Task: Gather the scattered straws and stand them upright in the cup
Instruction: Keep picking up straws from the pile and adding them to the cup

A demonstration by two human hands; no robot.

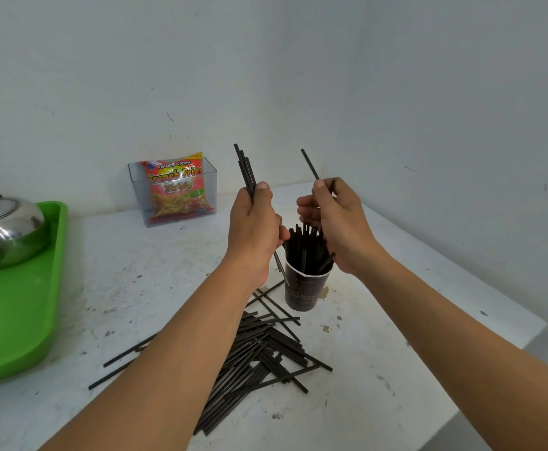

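A dark paper cup point(303, 291) stands on the white table point(155, 275), holding several black straws point(305, 245) upright. My left hand point(253, 229) is raised just left of the cup, closed around a small bundle of straws point(244, 167) that points up. My right hand point(337, 219) hovers over the cup's right side and pinches a single straw point(310, 164) between thumb and fingers. A large heap of black straws point(263, 349) lies scattered on the table in front of the cup, partly hidden by my left forearm.
A clear plastic box with a French fries snack bag point(176, 190) stands against the wall at the back. A green tray point(15, 307) carrying a steel kettle point(2, 229) sits at the left. The table's right edge point(481, 385) runs diagonally close by.
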